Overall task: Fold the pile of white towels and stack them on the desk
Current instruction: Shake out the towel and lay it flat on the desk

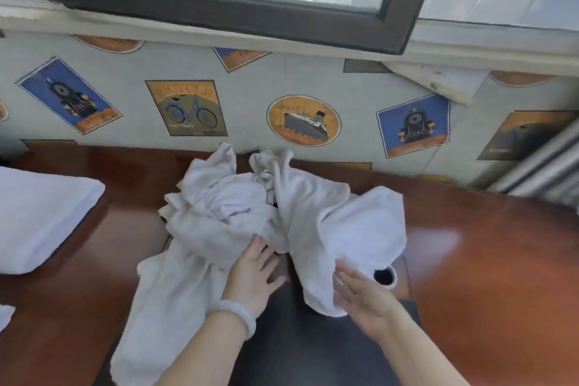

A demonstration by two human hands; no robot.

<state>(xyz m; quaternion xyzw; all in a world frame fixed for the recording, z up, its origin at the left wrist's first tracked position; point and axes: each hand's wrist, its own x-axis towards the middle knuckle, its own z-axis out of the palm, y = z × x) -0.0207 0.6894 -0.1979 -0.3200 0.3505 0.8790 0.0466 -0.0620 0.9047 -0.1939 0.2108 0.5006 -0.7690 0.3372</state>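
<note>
A crumpled pile of white towels (238,210) lies in the middle of the reddish-brown desk (470,260), against the wall. One towel (169,294) trails down toward the desk's near edge on the left. Another towel (354,229) drapes to the right. My left hand (253,273), with a pale bangle on its wrist, lies flat with spread fingers at the pile's lower edge. My right hand (360,291) has straight fingers touching the lower corner of the right towel. A stack of folded white towels (40,216) sits at the desk's left.
A dark mat (300,338) covers the desk in front of me. A small white-rimmed dark cup or hole (384,275) peeks from under the right towel. The wall behind carries picture stickers; a window frame (219,9) hangs above. Grey pipes (539,166) are at right.
</note>
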